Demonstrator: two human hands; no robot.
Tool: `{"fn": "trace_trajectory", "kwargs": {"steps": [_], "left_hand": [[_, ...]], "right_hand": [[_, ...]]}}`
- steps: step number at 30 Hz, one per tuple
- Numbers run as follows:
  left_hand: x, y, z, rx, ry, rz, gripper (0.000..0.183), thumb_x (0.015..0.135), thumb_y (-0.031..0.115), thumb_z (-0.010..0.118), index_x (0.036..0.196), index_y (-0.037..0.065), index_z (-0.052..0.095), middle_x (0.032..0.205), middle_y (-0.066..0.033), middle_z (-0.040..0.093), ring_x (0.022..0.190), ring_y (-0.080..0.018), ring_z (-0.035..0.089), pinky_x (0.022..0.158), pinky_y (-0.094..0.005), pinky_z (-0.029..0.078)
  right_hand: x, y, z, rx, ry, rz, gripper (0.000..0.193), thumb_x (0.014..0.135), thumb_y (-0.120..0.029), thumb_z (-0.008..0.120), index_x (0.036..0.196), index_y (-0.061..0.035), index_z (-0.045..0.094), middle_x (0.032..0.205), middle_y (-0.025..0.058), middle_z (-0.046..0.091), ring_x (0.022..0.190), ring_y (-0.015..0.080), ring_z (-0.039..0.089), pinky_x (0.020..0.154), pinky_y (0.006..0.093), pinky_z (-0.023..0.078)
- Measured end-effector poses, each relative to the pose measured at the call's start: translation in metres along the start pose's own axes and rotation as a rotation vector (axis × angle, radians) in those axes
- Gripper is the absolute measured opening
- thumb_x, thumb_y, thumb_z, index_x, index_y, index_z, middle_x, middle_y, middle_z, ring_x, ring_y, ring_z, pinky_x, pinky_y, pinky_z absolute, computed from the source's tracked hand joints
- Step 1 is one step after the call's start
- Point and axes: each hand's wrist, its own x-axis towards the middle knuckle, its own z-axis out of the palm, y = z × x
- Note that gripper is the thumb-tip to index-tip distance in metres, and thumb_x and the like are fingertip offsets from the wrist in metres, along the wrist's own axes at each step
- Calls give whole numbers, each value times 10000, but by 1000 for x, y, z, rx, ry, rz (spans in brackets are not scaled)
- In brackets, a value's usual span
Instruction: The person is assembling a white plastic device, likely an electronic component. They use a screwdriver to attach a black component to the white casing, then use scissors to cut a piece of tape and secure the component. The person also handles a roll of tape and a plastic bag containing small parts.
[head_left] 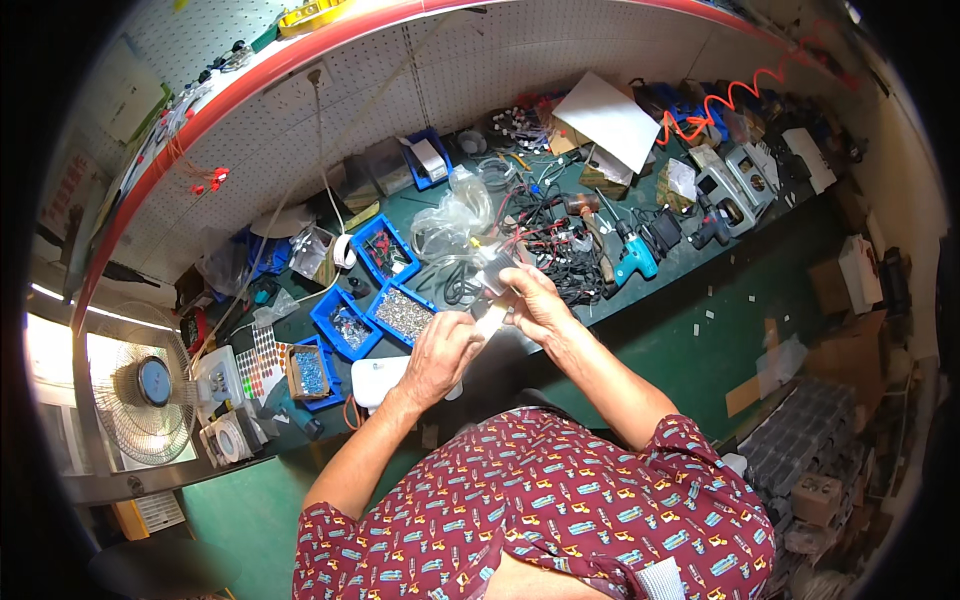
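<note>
In front of my chest, over the bench's near edge, both hands meet. My left hand point(440, 352) is closed with its fingertips on a pale flat strip point(491, 321). My right hand point(535, 303), slightly higher and to the right, closes around a dark grey ribbed block point(494, 272) at the strip's upper end. The fingers partly cover both pieces, so I cannot tell whether they are joined. Just left of my hands sits a blue bin of small metal parts point(403, 312). Beyond them lie clear plastic bags point(455, 220) and a tangle of black cables point(560, 255).
More blue bins point(345, 328) hold small parts. A white box point(378, 380) is beside my left forearm. To the right are a teal cordless drill point(634, 255), another drill point(710, 228) and open cases point(727, 200). A fan point(150, 385) stands far left; a red coiled hose point(720, 102) hangs at back right.
</note>
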Motion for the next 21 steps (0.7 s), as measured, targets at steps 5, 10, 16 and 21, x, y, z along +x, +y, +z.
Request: {"fn": "trace_trajectory", "kwargs": {"steps": [5, 10, 16, 21], "left_hand": [[-18, 0, 17, -581, 101, -392, 491, 1002, 200, 639, 1424, 45, 442, 1285, -146, 574, 1175, -228, 575, 979, -372, 484], [-26, 4, 27, -1002, 27, -586, 615, 1004, 183, 650, 1513, 53, 331, 1098, -84, 677, 1017, -150, 623, 931, -309, 485], [-26, 16, 16, -593, 265, -537, 607, 969, 71, 646, 1508, 39, 369, 1137, -166, 721, 1017, -159, 664, 915, -321, 513], [-28, 23, 19, -517, 340, -495, 662, 960, 64, 643, 1536, 54, 318, 1152, -198, 726, 1116, -266, 699, 952, -369, 517]], "right_hand": [[-10, 0, 9, -39, 11, 23, 279, 880, -190, 749, 1119, -116, 624, 986, 43, 725, 902, 188, 713, 746, 441, 591], [-12, 4, 12, -43, -58, 17, 282, 887, -203, 745, 1130, -120, 626, 1047, 55, 720, 976, 215, 700, 835, 520, 567], [-35, -3, 7, -70, -17, -72, 394, 893, -205, 760, 1221, -95, 570, 1138, 87, 689, 1048, 248, 692, 905, 505, 577], [-45, 2, 23, 54, -209, -109, 433, 925, -162, 711, 1314, -63, 547, 1186, 88, 678, 1075, 212, 690, 905, 423, 628]]}}
